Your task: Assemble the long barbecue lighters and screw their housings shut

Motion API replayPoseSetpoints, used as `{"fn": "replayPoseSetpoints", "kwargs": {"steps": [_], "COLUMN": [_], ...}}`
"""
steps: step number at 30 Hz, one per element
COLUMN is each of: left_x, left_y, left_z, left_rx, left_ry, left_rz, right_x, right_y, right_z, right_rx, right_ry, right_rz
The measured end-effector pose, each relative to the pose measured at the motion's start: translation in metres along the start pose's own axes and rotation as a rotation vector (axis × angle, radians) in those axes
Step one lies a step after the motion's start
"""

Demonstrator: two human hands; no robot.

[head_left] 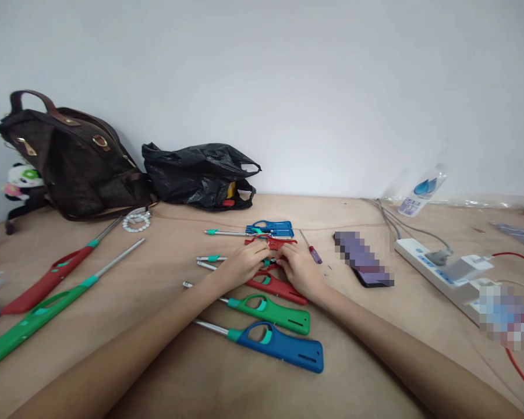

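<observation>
Both hands meet at the middle of the worktop over an opened red lighter, its shell lying flat with the blue opened lighter just behind it. The left hand curls its fingers down onto the red shell's near edge, and the right hand pinches at the same spot from the other side; both sets of fingers are closed on small parts there, though what exactly sits between them is too small to tell. To work this well, I judge the shell should stay pressed flat while the fingertips seat the piece, with wrists resting on the surface for steadiness. A second red lighter lies under the right wrist, a green lighter and a blue lighter nearer the person. A small screwdriver lies just right of the hands, within easy reach.
</observation>
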State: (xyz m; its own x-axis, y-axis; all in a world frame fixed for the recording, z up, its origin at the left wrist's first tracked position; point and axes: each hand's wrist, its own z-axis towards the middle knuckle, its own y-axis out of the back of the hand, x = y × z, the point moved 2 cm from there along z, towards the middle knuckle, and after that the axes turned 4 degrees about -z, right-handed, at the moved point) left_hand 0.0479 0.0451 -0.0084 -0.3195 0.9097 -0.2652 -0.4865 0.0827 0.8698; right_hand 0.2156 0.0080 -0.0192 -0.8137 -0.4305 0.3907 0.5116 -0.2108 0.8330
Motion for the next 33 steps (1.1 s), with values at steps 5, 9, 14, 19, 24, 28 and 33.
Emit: {"fn": "replayPoseSetpoints", "kwargs": {"steps": [5,9,14,19,24,28,33], "left_x": [0.0016,0.0024,0.0021,0.0043,0.0061,0.0056,0.0066], "left_y": [-0.0008,-0.0006,0.0003,-0.0004,-0.0006,-0.0001,0.0016], "left_z": [0.0016,0.0023,0.0010,-0.0018,-0.0060,-0.0064,-0.0031], "left_rx": [0.003,0.013,0.029,0.035,0.035,-0.001,-0.122], "left_ry": [-0.003,-0.012,-0.007,-0.013,-0.011,0.020,0.115], "left_rz": [-0.021,-0.033,-0.019,-0.016,-0.008,-0.062,-0.226], "right_x": [-0.0004,-0.0020,-0.0020,0.0013,0.0006,-0.0007,0.0013], "right_y": [-0.0009,-0.0028,-0.0028,0.0008,0.0016,0.0007,0.0013], "right_z": [0.0005,0.0007,-0.0003,-0.0007,-0.0004,-0.0001,-0.0006], "right_rx": [0.007,0.010,-0.017,0.006,0.024,0.021,0.016], "right_ry": [-0.004,-0.003,0.004,-0.010,-0.032,-0.054,-0.048], "right_rz": [-0.018,-0.033,-0.016,-0.012,0.030,0.051,0.072]}}
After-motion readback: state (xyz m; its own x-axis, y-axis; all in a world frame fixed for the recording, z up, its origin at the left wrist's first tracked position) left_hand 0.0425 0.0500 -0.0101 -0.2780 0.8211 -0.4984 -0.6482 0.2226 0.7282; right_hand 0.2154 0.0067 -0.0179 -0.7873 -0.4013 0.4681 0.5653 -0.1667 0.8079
